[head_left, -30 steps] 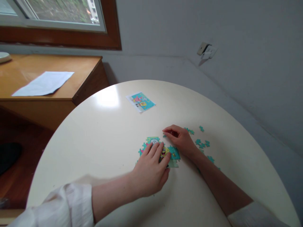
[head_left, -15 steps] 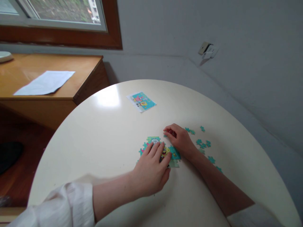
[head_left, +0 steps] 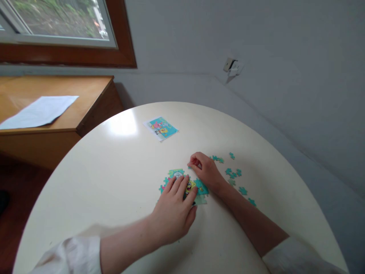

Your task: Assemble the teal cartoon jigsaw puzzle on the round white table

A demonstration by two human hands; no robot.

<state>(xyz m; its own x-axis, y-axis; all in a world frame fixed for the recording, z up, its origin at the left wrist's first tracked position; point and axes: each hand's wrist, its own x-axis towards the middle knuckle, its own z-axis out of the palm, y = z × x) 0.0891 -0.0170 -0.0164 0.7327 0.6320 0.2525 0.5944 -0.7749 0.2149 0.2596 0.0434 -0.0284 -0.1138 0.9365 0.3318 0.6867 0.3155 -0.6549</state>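
Observation:
A partly joined cartoon jigsaw [head_left: 176, 174] lies near the middle of the round cream table [head_left: 114, 167]. My left hand [head_left: 172, 213] rests flat on it, fingers stretched out over the joined pieces. My right hand [head_left: 204, 170] sits at the jigsaw's far right corner, its fingertips pinched together on a small teal piece [head_left: 190, 166]. Several loose teal pieces [head_left: 234, 174] are scattered to the right of that hand. A small reference picture card [head_left: 160, 128] lies farther back on the table.
A wooden desk [head_left: 85, 99] with a white sheet of paper [head_left: 38, 111] stands at the left under a window. A grey wall with a socket [head_left: 232, 66] runs behind and to the right of the table.
My right hand's fingers have curled tighter at the jigsaw's corner. My left hand stays flat on the pieces. The view has shifted a little to the right and down.

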